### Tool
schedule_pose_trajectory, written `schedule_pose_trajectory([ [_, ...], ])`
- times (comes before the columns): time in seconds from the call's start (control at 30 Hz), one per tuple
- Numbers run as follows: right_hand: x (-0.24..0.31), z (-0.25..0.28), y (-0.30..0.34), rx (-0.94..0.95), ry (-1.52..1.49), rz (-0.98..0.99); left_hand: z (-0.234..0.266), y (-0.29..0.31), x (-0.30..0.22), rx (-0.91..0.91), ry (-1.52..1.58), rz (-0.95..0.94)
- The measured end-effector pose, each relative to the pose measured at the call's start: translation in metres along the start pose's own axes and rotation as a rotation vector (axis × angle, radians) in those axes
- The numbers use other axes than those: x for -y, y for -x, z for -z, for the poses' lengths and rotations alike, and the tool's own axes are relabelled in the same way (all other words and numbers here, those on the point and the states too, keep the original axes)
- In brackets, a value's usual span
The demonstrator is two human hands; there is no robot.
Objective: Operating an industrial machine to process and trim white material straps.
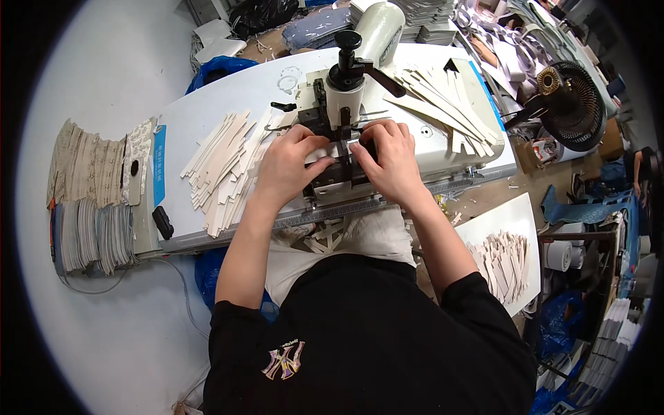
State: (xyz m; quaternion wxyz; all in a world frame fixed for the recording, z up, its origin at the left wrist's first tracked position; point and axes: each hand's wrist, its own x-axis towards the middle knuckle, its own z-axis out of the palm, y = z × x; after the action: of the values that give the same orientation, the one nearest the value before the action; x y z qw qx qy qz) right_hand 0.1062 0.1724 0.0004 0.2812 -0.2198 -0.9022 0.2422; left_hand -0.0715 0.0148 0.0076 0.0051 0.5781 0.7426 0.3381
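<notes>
Both hands work at the front of a bench-top machine [344,104] with a black knob on its upright post. My left hand [290,166] is left of the post, its curled thumb and forefinger around a pale strip [326,150] that lies toward the machine's middle. Right of the post, my right hand [393,160] has bent fingers, its thumb tip pressing down close to the working point. What lies under that thumb is too small to make out. Loose cream strips [225,169] are heaped on the table to the left, and more long strips [446,104] rest on the machine's right side.
Fabric-like stacks [93,232] stand at the table's left end, near a small black object [162,223]. A black fan [570,104] is at the right. Below it, a white board [515,214] carries a pile of short strips [503,266]. A metal ruler edge [325,213] runs along the table front.
</notes>
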Motion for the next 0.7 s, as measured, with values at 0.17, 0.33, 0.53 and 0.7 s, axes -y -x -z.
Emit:
schedule_pose_trajectory([
  [0.17, -0.016, 0.013, -0.002, -0.002, 0.036, -0.018, -0.009, 0.002, 0.005, -0.051, 0.088, -0.012],
  [0.33, -0.042, 0.064, 0.002, -0.151, 0.050, -0.042, -0.014, 0.006, 0.004, -0.066, 0.144, 0.057],
  [0.53, -0.065, 0.126, 0.014, -0.257, 0.066, -0.126, -0.012, 0.008, -0.005, -0.080, 0.188, 0.148],
  [0.7, -0.114, 0.135, 0.026, -0.505, 0.082, -0.281, -0.011, 0.016, 0.006, -0.147, 0.116, 0.092],
])
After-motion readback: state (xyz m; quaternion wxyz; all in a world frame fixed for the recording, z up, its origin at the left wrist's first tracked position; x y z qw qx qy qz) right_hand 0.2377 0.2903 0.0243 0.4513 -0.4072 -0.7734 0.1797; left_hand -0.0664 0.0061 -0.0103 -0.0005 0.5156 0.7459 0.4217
